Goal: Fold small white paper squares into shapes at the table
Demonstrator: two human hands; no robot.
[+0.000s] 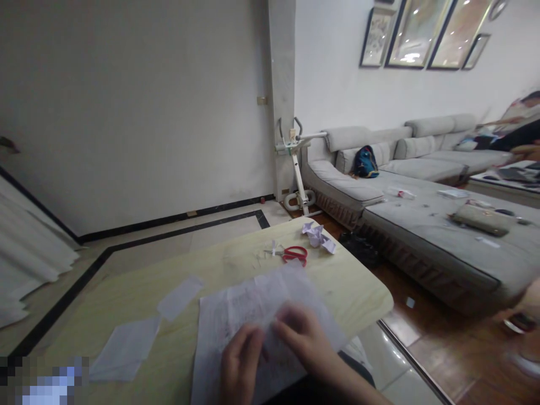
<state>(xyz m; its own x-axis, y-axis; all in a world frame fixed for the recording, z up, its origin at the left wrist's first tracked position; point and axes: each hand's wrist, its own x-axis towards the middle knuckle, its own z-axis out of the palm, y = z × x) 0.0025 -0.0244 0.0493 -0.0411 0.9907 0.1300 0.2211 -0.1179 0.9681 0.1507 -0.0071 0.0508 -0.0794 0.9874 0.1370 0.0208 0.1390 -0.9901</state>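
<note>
Over a large printed sheet of paper (228, 315) at the table's near side, my two hands are close together. My left hand (242, 360) has its fingers curled and pressed to the thumb. My right hand (301, 334), slightly blurred, is pinched beside it. What the fingertips hold is too blurred to make out. Beyond the sheet lie red-handled scissors (295, 256) with small paper scraps by the blades. Several folded white paper pieces (317, 237) sit near the far corner. Two blank paper pieces, a larger one (126, 349) and a smaller one (180, 298), lie to the left.
The pale table (358, 287) has a rounded right corner. Behind it stand a white exercise bike (299, 174) and a grey sofa (422, 219) bearing a blue backpack (366, 162) and a bag (481, 219). A person sits at the far right; another person's blurred arm shows at the right edge.
</note>
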